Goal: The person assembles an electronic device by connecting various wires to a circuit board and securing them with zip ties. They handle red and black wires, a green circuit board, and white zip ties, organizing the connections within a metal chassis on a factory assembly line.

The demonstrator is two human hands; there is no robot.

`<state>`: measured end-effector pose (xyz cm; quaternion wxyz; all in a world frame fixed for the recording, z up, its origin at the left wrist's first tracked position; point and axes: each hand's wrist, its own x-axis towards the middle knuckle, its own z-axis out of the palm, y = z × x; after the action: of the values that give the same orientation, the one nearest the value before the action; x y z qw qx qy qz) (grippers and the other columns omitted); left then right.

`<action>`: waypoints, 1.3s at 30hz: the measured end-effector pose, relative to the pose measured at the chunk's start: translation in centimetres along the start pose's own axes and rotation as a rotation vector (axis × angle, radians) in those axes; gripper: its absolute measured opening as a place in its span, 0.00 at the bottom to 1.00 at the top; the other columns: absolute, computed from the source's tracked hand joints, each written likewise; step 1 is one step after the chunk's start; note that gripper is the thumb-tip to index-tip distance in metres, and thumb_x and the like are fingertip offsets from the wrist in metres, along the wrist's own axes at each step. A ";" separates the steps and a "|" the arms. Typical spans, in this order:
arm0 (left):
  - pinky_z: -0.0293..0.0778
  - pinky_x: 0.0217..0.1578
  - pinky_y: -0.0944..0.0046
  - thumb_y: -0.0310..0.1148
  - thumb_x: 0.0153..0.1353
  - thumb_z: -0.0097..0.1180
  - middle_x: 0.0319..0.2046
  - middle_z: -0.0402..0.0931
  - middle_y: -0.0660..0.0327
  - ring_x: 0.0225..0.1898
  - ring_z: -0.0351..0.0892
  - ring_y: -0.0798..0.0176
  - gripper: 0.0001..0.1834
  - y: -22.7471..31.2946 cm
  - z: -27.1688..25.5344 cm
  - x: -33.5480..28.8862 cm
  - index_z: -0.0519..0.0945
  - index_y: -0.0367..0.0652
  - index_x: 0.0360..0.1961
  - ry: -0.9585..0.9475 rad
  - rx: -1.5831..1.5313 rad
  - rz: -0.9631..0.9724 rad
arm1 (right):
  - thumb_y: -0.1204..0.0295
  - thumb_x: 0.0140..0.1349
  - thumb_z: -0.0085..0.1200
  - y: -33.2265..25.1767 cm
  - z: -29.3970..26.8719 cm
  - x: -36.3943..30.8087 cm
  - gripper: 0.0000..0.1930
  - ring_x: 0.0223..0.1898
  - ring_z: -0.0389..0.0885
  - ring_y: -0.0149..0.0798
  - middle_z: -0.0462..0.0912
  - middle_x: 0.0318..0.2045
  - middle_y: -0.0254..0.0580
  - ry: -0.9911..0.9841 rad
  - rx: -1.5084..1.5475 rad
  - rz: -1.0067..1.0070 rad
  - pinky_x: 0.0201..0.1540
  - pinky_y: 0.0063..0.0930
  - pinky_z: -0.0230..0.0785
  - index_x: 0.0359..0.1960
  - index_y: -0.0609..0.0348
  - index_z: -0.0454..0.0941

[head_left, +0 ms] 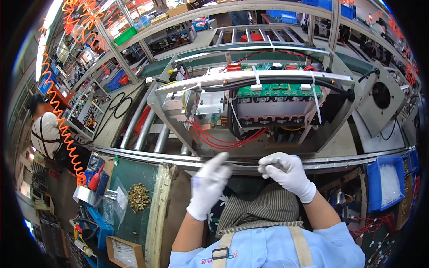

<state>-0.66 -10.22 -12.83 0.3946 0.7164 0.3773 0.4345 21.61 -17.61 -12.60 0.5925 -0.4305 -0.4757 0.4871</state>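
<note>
The right hand (pixel 288 173), in a white glove, sat just right of the frame's centre with its grip closed: fingers curled and pinched on one end of a thin white cable tie (pixel 243 164). The tie ran leftward as a narrow strip to the left hand (pixel 208 185), also in a white glove. The left hand's index finger was extended up and to the right, touching the strip; the remaining fingers were loosely folded, and whether that grip was closed on the tie could not be determined.

Both hands were positioned at the near metal rail (pixel 147 156) of the conveyor, directly below an open metal chassis (pixel 263 109) in the middle of the frame. The chassis carried a green circuit board (pixel 279 90), a bundle of red wires (pixel 223 139) at its lower left, and a black cable (pixel 277 81) along its top bar, fastened with white ties.

At the lower left, the green table (pixel 134 174) held a pile of brass screws (pixel 139 197). A blue bin (pixel 384 186) with white parts stood at the right edge. An orange coiled hose (pixel 60 120) hung at the left, beside another person (pixel 44 129) in a white shirt.
</note>
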 end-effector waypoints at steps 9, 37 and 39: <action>0.68 0.25 0.73 0.31 0.66 0.55 0.23 0.77 0.66 0.23 0.72 0.75 0.09 -2.8 -4.9 4.3 0.83 0.38 0.39 0.243 0.035 -0.105 | 0.73 0.59 0.59 -2.6 2.8 4.1 0.20 0.27 0.79 0.26 0.83 0.30 0.40 0.097 -0.672 -0.209 0.32 0.23 0.72 0.53 0.66 0.76; 0.68 0.33 0.69 0.30 0.68 0.53 0.27 0.77 0.63 0.29 0.71 0.72 0.09 3.7 -1.8 7.8 0.83 0.37 0.38 -0.175 0.156 0.207 | 0.63 0.57 0.60 1.3 4.6 11.7 0.18 0.43 0.83 0.52 0.83 0.42 0.51 0.069 -0.621 -0.098 0.45 0.38 0.74 0.48 0.54 0.79; 0.68 0.32 0.72 0.30 0.66 0.56 0.27 0.79 0.65 0.28 0.72 0.74 0.10 4.2 -3.3 7.0 0.83 0.34 0.40 -0.062 -0.083 -0.009 | 0.63 0.59 0.60 2.2 4.3 11.8 0.18 0.45 0.82 0.50 0.83 0.44 0.51 0.101 -0.592 -0.226 0.49 0.34 0.73 0.50 0.54 0.79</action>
<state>-0.48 -4.92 -5.76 0.4375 0.7108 0.3498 0.4255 17.90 -5.38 -12.32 0.5147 -0.5524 -0.6115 0.2366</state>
